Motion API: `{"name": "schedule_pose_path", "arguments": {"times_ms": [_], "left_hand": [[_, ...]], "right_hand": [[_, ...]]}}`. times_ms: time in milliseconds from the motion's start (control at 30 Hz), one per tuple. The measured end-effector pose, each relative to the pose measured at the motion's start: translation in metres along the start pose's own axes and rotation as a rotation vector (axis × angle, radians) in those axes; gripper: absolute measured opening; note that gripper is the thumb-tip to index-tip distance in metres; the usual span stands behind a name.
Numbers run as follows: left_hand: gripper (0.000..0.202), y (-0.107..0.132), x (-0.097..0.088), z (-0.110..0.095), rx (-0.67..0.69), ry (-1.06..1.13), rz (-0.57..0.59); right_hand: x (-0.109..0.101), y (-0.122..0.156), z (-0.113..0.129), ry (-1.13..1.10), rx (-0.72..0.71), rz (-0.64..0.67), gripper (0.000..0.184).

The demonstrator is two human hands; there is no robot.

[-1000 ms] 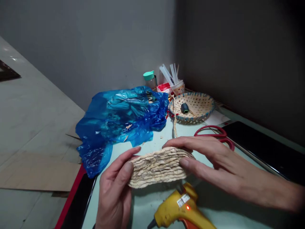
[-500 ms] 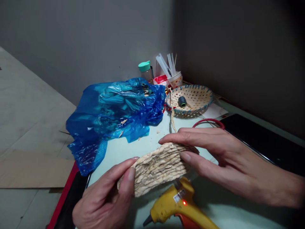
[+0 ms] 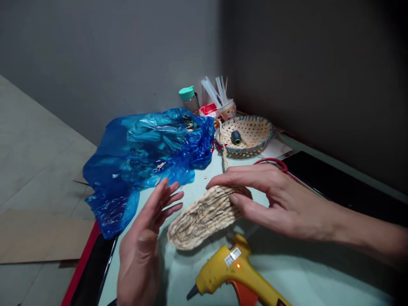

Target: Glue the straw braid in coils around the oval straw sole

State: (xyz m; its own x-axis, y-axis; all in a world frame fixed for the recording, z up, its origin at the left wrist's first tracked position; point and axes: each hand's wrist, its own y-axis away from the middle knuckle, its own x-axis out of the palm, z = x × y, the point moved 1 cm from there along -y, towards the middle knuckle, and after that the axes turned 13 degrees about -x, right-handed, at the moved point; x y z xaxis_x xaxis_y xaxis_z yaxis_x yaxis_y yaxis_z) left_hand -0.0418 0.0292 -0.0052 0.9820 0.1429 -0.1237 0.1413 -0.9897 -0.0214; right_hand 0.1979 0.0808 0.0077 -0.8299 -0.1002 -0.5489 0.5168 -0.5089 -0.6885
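My right hand pinches the far end of a flat oval mat of coiled straw braid, thumb under it and fingers over it; the mat's near end tilts down toward the table. My left hand hovers just left of the mat with its fingers stretched out, holding nothing. A loose braid tail runs from under my right hand toward the woven basket. A yellow glue gun with a lit orange lamp lies on the pale table right below the mat.
A crumpled blue plastic bag lies at the left. Behind are a woven basket holding a dark spool, a cup of glue sticks, a green-capped jar, red scissors handles and a dark panel.
My left hand has let go of the straw mat and opened beside it. The right hand keeps hold, and the mat's near end has dropped lower.
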Motion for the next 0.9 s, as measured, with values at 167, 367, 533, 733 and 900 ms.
{"name": "schedule_pose_path", "arguments": {"times_ms": [167, 367, 533, 733, 900], "left_hand": [[0.024, 0.014, 0.022, -0.002, 0.264, -0.313, -0.121], [0.02, 0.02, 0.024, -0.001, 0.221, -0.313, -0.34], [0.006, 0.02, 0.026, 0.001, 0.035, -0.187, -0.431], [0.009, 0.026, 0.04, -0.002, 0.065, -0.048, -0.462], [0.014, 0.027, 0.041, 0.003, 0.193, -0.278, -0.372]], "right_hand": [[0.004, 0.001, 0.01, -0.047, -0.042, 0.116, 0.035], [0.001, 0.002, 0.013, 0.023, -0.081, 0.033, 0.033], [-0.005, -0.002, 0.018, 0.071, 0.055, -0.237, 0.021], [0.017, 0.002, 0.016, -0.445, 0.441, 0.194, 0.04], [0.028, 0.009, 0.016, -0.758, 0.438, 0.229, 0.02]]}}
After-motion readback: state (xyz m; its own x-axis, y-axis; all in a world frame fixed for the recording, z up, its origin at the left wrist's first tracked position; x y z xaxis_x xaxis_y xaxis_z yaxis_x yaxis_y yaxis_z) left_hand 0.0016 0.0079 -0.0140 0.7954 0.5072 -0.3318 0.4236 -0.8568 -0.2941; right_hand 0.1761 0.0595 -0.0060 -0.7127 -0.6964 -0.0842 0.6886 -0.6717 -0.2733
